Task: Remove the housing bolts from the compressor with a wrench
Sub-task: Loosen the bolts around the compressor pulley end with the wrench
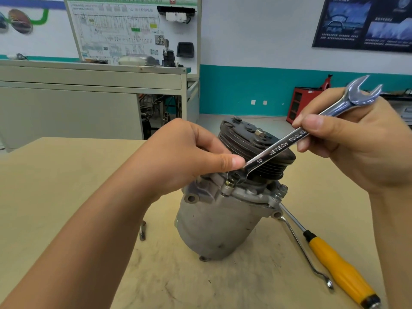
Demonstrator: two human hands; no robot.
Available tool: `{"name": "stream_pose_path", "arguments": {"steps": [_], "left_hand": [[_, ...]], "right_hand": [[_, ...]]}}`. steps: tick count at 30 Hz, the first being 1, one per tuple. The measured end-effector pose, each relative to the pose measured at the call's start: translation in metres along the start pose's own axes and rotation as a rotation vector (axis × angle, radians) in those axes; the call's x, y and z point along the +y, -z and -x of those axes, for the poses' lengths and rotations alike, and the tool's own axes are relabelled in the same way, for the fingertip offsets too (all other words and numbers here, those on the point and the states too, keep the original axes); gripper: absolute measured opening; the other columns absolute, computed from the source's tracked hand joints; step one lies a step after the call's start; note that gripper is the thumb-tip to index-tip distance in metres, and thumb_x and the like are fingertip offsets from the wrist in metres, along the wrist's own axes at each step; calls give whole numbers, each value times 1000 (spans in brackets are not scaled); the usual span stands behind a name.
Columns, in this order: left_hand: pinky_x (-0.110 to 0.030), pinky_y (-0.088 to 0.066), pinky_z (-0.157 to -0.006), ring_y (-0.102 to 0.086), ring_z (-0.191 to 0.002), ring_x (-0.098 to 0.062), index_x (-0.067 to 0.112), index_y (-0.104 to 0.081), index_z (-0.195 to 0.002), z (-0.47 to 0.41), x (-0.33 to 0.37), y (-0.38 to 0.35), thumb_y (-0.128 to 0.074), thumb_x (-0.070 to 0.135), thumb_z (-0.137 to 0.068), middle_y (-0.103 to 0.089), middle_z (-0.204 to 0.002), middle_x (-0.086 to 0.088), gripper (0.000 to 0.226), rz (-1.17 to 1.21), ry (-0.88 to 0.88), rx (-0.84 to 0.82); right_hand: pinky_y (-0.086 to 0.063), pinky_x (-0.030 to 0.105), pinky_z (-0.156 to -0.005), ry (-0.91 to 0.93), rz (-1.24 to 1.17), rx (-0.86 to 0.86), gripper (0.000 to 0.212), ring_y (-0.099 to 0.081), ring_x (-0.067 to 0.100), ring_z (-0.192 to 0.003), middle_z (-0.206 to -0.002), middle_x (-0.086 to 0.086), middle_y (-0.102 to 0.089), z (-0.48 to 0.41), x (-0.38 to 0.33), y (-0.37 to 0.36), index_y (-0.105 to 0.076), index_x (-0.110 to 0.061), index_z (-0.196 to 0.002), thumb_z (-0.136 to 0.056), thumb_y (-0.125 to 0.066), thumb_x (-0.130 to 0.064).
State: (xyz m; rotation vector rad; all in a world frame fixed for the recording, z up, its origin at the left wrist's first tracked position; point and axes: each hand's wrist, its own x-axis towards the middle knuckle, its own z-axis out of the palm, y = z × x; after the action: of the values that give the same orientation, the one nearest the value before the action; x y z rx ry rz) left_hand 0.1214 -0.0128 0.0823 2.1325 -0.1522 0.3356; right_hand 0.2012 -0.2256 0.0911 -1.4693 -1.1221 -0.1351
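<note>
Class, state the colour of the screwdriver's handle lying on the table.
Yellow-orange with black ends; the screwdriver handle shows in the head view.

wrench [289, 139], between left hand [189, 152] and right hand [356, 139]: bright chrome, dark "JETECH" and "10" markings. compressor body [214, 224], below left hand: dull grey, dark specks. pulley [243, 134], between the hands: brown-black, ribbed grooves. screwdriver [338, 266], below right hand: orange-yellow handle, black collar, silver shaft. table [55, 175], under left forearm: tan, dark smudges. cabinet [298, 105], beyond right hand: red. wall band [245, 90]: teal.
</note>
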Motion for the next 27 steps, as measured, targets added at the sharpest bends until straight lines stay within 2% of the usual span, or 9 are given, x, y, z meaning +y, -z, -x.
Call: {"name": "stream_pose_path", "arguments": {"steps": [3,5,7,10,15,19,23,27], "left_hand": [[-4,-39,-47,-60,-56,8,38,-71,-55,1,0,2,-67,58,-44,-66,-55,16,23,-53,25,-1],[-8,-41,-50,-61,-59,7,39,-70,-53,1,-1,3,-66,58,-45,-66,-56,16,21,-75,48,-5],[-7,-41,-48,-61,-59,7,38,-70,-53,1,0,3,-67,58,-45,-66,-57,15,21,-84,58,-13],[-4,-40,-46,-62,-60,5,37,-71,-53,2,0,5,-67,55,-46,-67,-58,14,20,-83,71,-24],[-14,-41,-58,-64,-68,3,38,-73,-60,4,1,8,-65,58,-46,-70,-64,14,26,-82,57,-17],[-6,-40,-52,-64,-69,4,37,-73,-61,4,3,7,-64,59,-45,-69,-64,15,28,-86,52,-17],[-12,-41,-56,-64,-70,3,38,-72,-59,5,2,9,-63,61,-42,-69,-64,14,29,-89,55,-20],[-3,-41,-49,-62,-64,5,35,-71,-56,5,2,9,-66,60,-44,-68,-60,14,28,-84,54,-25]], "right_hand": [[-40,15,-44,-3,1,-7,18,-61,13,-57,-61,-3,-66,1,-1,-1,-72,-24,-78,-72,-69,-41],[-40,15,-44,-1,17,0,17,-60,13,-57,-61,-4,-66,1,-2,-2,-72,-24,-77,-73,-71,-40],[-39,15,-44,-9,14,11,10,-58,14,-57,-60,-3,-65,-1,-1,-4,-72,-23,-76,-75,-73,-33],[-38,17,-47,-18,10,11,16,-52,14,-57,-61,-2,-63,-3,0,-11,-71,-23,-76,-77,-65,-37],[-39,17,-47,-23,-14,81,18,-57,11,-58,-61,-1,-64,-5,1,-16,-73,-24,-76,-77,-58,-34],[-39,16,-46,-49,-59,92,19,-58,9,-58,-60,-2,-64,-5,2,-15,-74,-23,-74,-75,-58,-33],[-39,16,-47,-64,-79,84,19,-59,9,-58,-60,-2,-64,-5,3,-15,-74,-23,-74,-76,-58,-33],[-39,17,-47,-71,-97,89,18,-58,9,-58,-60,-2,-63,-5,2,-17,-74,-24,-73,-73,-59,-35]]}}
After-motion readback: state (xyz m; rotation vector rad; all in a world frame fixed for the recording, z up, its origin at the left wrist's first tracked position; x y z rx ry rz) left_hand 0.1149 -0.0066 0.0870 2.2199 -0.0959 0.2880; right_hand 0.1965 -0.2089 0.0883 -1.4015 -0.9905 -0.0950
